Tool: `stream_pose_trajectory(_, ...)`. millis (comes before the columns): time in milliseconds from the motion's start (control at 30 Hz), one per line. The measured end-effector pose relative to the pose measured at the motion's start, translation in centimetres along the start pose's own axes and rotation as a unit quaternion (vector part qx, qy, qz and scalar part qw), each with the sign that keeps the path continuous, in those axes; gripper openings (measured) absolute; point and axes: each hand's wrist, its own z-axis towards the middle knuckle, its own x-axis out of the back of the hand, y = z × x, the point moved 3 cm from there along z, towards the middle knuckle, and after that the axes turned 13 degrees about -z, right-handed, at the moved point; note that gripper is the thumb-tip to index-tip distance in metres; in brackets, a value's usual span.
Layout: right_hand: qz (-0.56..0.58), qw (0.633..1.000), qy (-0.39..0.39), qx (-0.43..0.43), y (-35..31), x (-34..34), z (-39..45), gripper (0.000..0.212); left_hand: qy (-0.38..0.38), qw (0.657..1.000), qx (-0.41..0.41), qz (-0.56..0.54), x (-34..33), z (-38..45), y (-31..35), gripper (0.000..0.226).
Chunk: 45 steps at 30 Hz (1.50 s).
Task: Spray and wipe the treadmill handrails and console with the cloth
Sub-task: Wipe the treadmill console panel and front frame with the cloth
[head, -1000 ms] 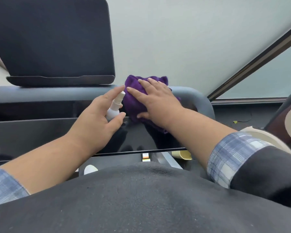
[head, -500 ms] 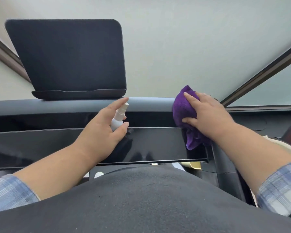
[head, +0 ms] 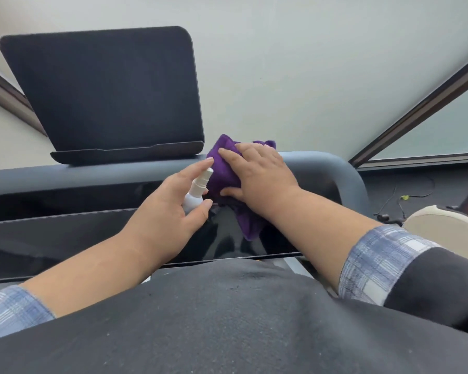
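Head view, frame centre: right hand presses crumpled purple microfibre cloth flat-fingered onto grey padded handrail to scrub; left hand grasps small white spray bottle ready alongside.

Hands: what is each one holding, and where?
Left hand grips the spray bottle round its body. Right hand presses flat on the cloth.

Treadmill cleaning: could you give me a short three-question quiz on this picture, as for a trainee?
1. True or false: the left hand holds the spray bottle.
2. The cloth is: A green, B purple, C white?
3. Fill in: the right hand presses the cloth on the grey ____.

Key: 1 true; 2 B; 3 handrail.
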Motion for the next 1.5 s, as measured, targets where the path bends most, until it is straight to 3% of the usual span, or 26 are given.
stream_pose_trajectory(233,0.048,0.974,-0.064,-0.210,12.7,0.3,-6.9,0.084,-0.040,0.999,-0.006,-0.011,-2.0,1.0,0.8,0.069)
stream_pose_trajectory(367,0.095,0.935,-0.089,-0.330,14.3,-0.7,-9.4,0.086,-0.052,0.998,-0.019,-0.009,-2.4,0.9,1.1,0.070)
stream_pose_trajectory(467,0.041,0.948,-0.080,-0.307,13.0,-0.3,-8.3,0.086,-0.068,0.997,-0.029,-0.006,-3.1,1.1,1.4,0.069)
stream_pose_trajectory(633,-0.008,0.989,-0.070,-0.133,10.9,0.2,-5.0,0.088,-0.127,0.989,-0.072,0.014,-6.9,2.1,3.1,0.069)
stream_pose_trajectory(767,0.025,0.975,-0.050,-0.217,11.5,-0.4,-8.0,0.087,-0.191,0.971,-0.129,0.057,-10.0,2.3,5.0,0.071)
stream_pose_trajectory(900,0.147,0.920,-0.090,-0.351,12.1,-0.7,-15.0,0.090,-0.227,0.956,-0.167,0.085,-11.5,1.7,5.8,0.067)
stream_pose_trajectory(1000,0.124,0.911,-0.129,-0.371,9.0,-1.3,-20.9,0.093,-0.238,0.952,-0.167,0.098,-11.7,1.5,5.6,0.066)
stream_pose_trajectory(1100,0.081,0.907,-0.121,-0.396,7.2,-1.2,-23.5,0.091,-0.242,0.948,-0.178,0.108,-11.6,1.9,6.2,0.067)
stream_pose_trajectory(1400,0.090,0.917,-0.085,-0.378,11.9,-0.7,-12.9,0.089,-0.232,0.948,-0.182,0.122,-11.2,1.1,5.6,0.073)
stream_pose_trajectory(1500,0.089,0.925,-0.086,-0.359,12.9,-0.6,-10.0,0.087,-0.240,0.945,-0.178,0.130,-10.7,-0.1,5.0,0.066)
